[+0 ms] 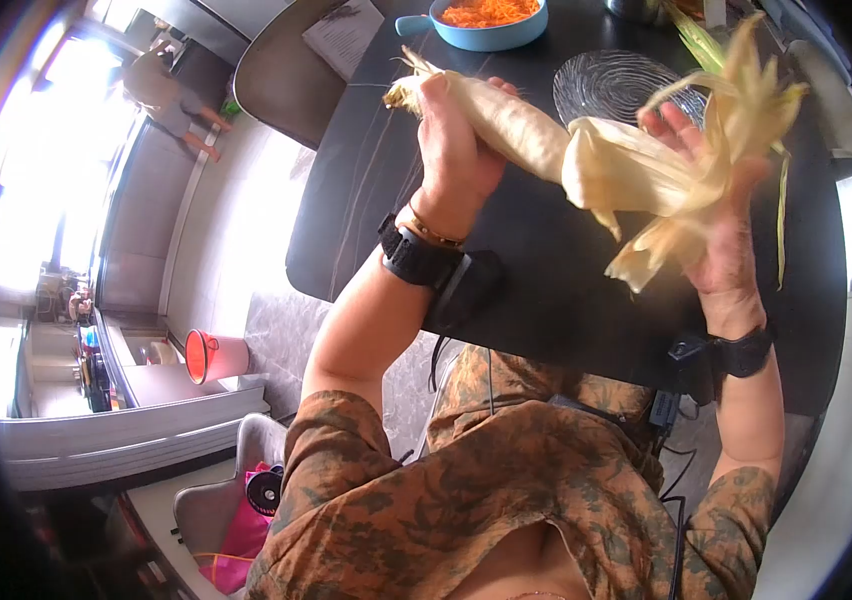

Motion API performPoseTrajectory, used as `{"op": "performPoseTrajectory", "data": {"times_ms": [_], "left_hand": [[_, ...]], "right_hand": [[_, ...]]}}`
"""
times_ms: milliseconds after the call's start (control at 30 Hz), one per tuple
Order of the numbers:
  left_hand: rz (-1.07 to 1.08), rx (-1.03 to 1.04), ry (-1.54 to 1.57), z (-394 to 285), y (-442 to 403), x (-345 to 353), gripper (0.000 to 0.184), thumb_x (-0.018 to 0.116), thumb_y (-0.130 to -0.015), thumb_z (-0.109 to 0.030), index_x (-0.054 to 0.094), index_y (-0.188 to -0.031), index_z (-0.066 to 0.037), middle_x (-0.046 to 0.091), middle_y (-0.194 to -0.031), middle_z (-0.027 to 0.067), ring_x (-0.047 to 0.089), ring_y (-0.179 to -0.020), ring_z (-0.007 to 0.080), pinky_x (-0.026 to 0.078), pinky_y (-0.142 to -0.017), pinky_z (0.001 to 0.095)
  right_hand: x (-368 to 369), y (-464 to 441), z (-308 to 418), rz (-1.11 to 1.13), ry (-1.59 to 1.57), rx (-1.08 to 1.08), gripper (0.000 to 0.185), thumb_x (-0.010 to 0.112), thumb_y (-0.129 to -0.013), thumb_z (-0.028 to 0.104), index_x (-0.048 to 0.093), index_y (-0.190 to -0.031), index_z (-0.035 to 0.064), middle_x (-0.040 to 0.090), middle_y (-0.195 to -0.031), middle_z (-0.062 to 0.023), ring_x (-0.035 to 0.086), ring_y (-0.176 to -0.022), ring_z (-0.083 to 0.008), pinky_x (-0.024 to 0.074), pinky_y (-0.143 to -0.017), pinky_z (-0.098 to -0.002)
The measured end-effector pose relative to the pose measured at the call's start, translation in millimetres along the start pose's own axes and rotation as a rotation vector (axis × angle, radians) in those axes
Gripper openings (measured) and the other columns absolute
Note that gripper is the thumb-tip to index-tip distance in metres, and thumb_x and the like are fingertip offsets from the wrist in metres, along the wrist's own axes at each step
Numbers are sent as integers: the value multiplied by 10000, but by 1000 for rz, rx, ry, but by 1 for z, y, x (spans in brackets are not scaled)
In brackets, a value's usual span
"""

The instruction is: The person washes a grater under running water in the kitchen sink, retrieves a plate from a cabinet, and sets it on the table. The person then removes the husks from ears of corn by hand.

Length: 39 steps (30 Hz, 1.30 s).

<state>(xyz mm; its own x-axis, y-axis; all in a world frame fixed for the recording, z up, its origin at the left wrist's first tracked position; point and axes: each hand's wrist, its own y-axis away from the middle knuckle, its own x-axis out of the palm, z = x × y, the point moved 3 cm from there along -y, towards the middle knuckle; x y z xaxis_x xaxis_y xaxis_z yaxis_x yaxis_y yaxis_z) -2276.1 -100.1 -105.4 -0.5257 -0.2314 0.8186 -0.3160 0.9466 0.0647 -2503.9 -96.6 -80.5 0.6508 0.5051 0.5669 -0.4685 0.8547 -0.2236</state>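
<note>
An ear of corn [511, 120] in pale husk lies slantwise above the dark table. My left hand [458, 150] is closed round its stem end, with the thumb along the near side. Loose, peeled-back husk leaves [656, 175] spread from the other end of the ear. My right hand [724, 235] is wrapped round these leaves, its fingers partly hidden behind them. Both wrists wear black straps. Beneath the corn, a round black-and-white swirled placemat [596, 85] lies on the table.
A light-blue pan [491, 36] of shredded orange food stands at the table's [366, 215] far side. Chairs [291, 75] flank the table. A pink bucket [218, 357] sits on the floor at left. Another person [171, 95] is at the far left. Cables hang near my lap.
</note>
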Motion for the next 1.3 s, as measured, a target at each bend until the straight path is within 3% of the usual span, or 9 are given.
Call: {"op": "performPoseTrajectory", "data": {"times_ms": [100,167,267,433,633,767,933,1067,1300], "left_hand": [[-73,117,22,1,1,-2,442,360,-906,-384,428,-1026,36,531,-947,150,546,-884,282,459,-869,452],[-158,184,49,-1,-1,-5,470,329,-938,-393,418,-1058,53,537,-989,165,550,-922,292,453,-890,464],[-142,246,56,-13,-1,-3,501,275,-965,-386,421,-1106,71,548,-1056,191,554,-984,321,442,-918,478],[-80,196,95,-18,-8,-11,516,222,-978,-369,425,-1168,66,553,-1123,203,541,-1058,350,413,-959,498],[58,81,3,7,14,10,479,358,-959,-387,407,-1137,55,550,-1036,180,547,-994,294,422,-953,464],[-6,7,-154,19,31,24,465,411,-942,-443,480,-1008,12,580,-893,140,582,-837,247,504,-766,393],[-3,-37,-157,28,32,24,477,413,-939,-455,483,-1013,11,579,-892,142,584,-816,243,504,-747,388],[46,-46,-113,30,29,22,483,412,-938,-472,505,-988,-1,586,-881,131,592,-810,237,506,-737,388],[148,-61,-286,31,37,28,301,591,-888,-288,519,-1019,-27,594,-929,125,604,-908,236,511,-807,390]], "right_hand": [[2,3,-10,43,-108,123,1016,440,-694,755,293,-1359,1,423,-1338,-146,403,-1259,-227,364,-1038,-358],[7,3,-8,-45,-107,59,933,420,-746,728,328,-1342,16,496,-1240,-97,528,-1079,-169,455,-922,-312],[-9,-1,-1,-201,0,27,632,352,-922,571,432,-1265,47,556,-1003,-7,463,-687,-73,453,-643,-254],[-17,0,-11,-160,182,257,333,626,-878,284,582,-1078,21,599,-923,-24,505,-674,-73,457,-612,-208],[16,11,-7,37,66,187,557,738,-772,344,523,-1164,12,601,-987,-17,561,-815,-80,472,-749,-224],[8,11,-7,-40,108,209,589,754,-757,334,505,-1185,16,594,-1010,-13,575,-898,-93,473,-801,-245],[14,13,-7,-69,223,201,329,627,-875,180,576,-1157,16,615,-1003,-16,573,-878,-77,469,-772,-232],[10,9,-4,-95,144,94,447,435,-968,300,434,-1298,-2,533,-1230,-99,524,-1081,-147,409,-923,-287],[18,9,-2,-27,-56,-14,246,417,-977,315,482,-975,78,554,-857,-18,554,-816,-136,477,-833,-307]]}}
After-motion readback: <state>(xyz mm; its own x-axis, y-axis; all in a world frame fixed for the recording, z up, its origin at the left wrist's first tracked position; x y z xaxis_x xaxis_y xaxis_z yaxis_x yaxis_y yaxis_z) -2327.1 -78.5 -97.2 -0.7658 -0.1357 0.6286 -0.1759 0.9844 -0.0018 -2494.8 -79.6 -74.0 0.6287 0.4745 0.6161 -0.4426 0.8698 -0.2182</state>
